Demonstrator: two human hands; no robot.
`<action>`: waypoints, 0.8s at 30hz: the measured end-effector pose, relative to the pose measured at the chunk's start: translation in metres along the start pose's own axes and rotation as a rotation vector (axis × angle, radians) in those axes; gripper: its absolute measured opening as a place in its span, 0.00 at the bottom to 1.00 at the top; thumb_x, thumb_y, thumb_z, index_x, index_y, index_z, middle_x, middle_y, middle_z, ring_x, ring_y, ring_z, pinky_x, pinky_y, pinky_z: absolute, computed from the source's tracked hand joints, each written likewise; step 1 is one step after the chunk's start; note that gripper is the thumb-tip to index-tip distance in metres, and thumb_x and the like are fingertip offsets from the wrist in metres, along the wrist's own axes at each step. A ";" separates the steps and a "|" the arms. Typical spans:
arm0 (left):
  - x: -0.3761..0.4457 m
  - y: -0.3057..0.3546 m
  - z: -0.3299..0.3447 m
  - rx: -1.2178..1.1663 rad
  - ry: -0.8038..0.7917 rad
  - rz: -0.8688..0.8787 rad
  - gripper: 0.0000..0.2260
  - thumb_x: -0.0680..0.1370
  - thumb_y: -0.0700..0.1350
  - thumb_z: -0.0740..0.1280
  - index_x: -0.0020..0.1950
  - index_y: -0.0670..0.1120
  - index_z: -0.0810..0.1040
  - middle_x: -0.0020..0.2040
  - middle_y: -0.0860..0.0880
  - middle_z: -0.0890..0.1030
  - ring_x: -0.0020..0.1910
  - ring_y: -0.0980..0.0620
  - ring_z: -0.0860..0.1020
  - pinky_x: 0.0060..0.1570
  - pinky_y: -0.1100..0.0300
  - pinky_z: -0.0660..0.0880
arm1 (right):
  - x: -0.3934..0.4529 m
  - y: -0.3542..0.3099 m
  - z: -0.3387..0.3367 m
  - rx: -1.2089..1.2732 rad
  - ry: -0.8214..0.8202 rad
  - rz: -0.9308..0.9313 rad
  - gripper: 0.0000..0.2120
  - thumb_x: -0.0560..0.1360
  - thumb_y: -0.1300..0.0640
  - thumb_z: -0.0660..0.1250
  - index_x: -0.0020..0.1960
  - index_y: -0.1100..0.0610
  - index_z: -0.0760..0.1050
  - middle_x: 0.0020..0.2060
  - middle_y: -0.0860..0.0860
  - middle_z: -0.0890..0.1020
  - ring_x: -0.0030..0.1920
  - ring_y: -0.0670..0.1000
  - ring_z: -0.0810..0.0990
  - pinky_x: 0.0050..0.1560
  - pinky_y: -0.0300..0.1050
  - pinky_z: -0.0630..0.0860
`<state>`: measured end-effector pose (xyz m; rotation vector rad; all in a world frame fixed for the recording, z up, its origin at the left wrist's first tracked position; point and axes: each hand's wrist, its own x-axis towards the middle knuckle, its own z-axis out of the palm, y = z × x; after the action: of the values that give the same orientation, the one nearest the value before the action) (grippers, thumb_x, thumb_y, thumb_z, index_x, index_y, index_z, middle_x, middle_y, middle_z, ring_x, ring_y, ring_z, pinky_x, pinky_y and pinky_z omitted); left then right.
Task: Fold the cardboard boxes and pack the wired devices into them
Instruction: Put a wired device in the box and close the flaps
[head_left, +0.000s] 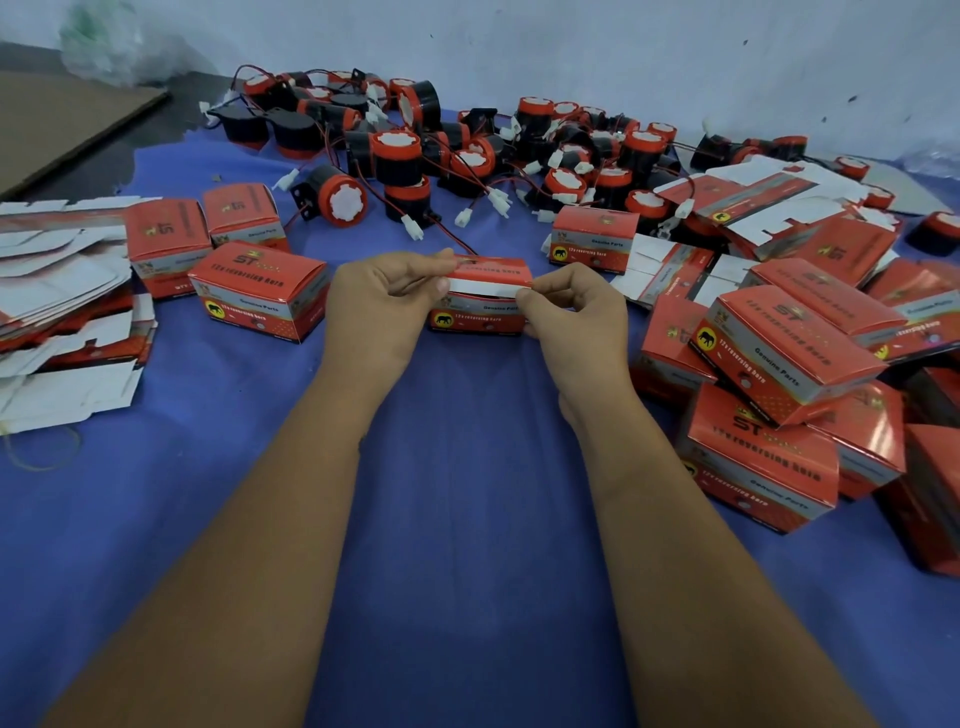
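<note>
A blue cloth covers the bench, and a wide bare stretch of it runs from the near edge up to the hands, with only the two forearms lying over it. To the left, flat unfolded cartons are stacked toward the cloth's left edge; just beside them stand three folded boxes. To the right, a heap of closed boxes crowds the cloth out to the frame's right edge. Along the far side, against the pale wall, lies a spread of red-and-black wired devices with white plugs.

In the middle, the red box stands on the cloth between both hands, its white tuck flap raised along the top. The left hand pinches the flap's left end, fingers curled and closed on it. The right hand grips the flap's right end and the box's right side, fingers curled round them. Whether a device is inside the box cannot be told.
</note>
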<state>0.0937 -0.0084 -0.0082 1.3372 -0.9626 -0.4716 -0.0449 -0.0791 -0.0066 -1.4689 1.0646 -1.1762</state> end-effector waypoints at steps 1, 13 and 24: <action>0.000 0.001 0.000 0.008 -0.007 0.008 0.12 0.78 0.32 0.68 0.54 0.49 0.81 0.55 0.51 0.82 0.53 0.64 0.81 0.54 0.63 0.79 | 0.000 0.000 0.000 0.009 0.000 0.007 0.10 0.74 0.65 0.69 0.37 0.54 0.75 0.40 0.52 0.82 0.50 0.55 0.82 0.50 0.52 0.82; -0.001 0.000 0.001 0.265 -0.084 0.103 0.19 0.73 0.29 0.71 0.41 0.55 0.74 0.50 0.65 0.77 0.48 0.78 0.74 0.51 0.76 0.73 | -0.002 -0.004 -0.004 -0.004 -0.030 -0.001 0.10 0.73 0.66 0.68 0.35 0.59 0.74 0.42 0.58 0.83 0.49 0.55 0.83 0.50 0.53 0.82; -0.001 -0.001 0.006 0.568 -0.031 0.255 0.14 0.72 0.38 0.75 0.57 0.45 0.83 0.50 0.54 0.74 0.49 0.57 0.72 0.48 0.78 0.65 | -0.007 -0.003 -0.004 -0.125 -0.129 -0.147 0.16 0.71 0.68 0.67 0.48 0.49 0.69 0.40 0.48 0.79 0.38 0.42 0.76 0.34 0.31 0.73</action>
<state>0.0878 -0.0112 -0.0097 1.6793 -1.3340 -0.0152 -0.0496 -0.0723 -0.0041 -1.7210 0.9695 -1.1163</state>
